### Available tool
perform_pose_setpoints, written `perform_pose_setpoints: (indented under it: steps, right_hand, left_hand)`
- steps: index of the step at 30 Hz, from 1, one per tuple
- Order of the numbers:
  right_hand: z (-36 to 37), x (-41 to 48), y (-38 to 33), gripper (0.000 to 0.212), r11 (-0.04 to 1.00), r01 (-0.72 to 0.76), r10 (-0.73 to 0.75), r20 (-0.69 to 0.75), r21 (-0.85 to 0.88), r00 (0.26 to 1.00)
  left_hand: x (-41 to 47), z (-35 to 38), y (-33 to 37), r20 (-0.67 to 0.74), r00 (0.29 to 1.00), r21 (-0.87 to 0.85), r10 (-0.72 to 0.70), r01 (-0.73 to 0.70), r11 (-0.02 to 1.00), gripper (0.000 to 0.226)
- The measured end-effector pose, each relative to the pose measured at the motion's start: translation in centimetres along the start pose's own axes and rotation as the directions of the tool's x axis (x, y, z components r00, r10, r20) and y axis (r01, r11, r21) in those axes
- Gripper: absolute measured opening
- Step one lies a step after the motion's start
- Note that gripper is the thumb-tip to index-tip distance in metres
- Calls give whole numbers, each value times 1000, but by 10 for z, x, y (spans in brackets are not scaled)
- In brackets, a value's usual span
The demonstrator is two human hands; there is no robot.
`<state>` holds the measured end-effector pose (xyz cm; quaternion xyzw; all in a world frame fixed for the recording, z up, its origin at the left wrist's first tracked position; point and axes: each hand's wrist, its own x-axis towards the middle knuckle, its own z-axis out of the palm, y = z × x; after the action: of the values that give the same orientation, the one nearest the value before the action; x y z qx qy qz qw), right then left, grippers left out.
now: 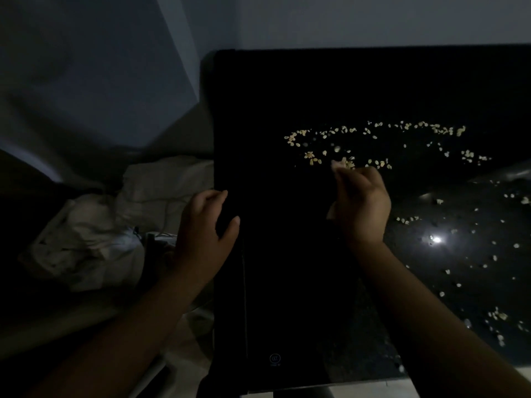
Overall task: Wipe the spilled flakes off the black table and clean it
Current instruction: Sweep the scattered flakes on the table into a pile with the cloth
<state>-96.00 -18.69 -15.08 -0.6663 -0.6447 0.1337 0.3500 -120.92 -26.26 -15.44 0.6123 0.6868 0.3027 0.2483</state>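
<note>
Black and glossy, the table [474, 231] shows bare only along its right side, where a bright light reflection [436, 239] sits on the speckled surface. A matte black sheet [287, 268] covers the rest of the top, from the left edge across to the far edge. A small round logo is printed near its near edge.

Pale flakes [461, 130] lie in two groups:
- On the sheet, a loose band runs across the middle. A shorter row lies just nearer the viewer, and a few stragglers sit towards the right edge.
- On the bare glossy part, single flakes and small clusters are scattered from the middle of the right side down to the near right corner.

The hands are well apart. The left hand [201, 234] is at the left edge of the sheet. Its fingers are curled over the edge, its thumb lies on the top face, and it grips the sheet between them. The right hand [360, 202] is over the middle of the sheet with its fingers curled. The fingertips [339, 170] reach the nearer row of flakes. That area is blurred, so it cannot be told whether the hand pinches flakes or holds nothing.

Crumpled pale fabric [115, 225] lies off the table, beside its left edge. A grey wall [373, 18] stands behind the far edge. The scene is dimly lit.
</note>
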Motion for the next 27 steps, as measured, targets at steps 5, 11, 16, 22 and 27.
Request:
perform_pose_setpoints:
  steps: [5,11,16,22,27]
  right_hand:
    - [21,-24,-50,22,970,174,-196,119,173,973]
    - [59,4,-42,18,958,279,-286,167,63,944]
    - [27,44,5,22,997,42,-42,5,-58,999]
    - [22,32,-34,21,971,147,-155,24,188,988]
    - [82,47,-74,18,956,253,-266,71,148,961]
  left_hand:
    - [-2,6,-1,25,1000,129,-2,-1,992,63]
    - [-3,8,-2,13,1000,156,22,-24,988,62]
    - [-4,11,-7,-2,1000,81,20,-19,997,61]
    - [-4,10,-7,4,1000,55,19,-20,998,60]
    - [-2,10,-9,23,1000,147,20,-23,989,60]
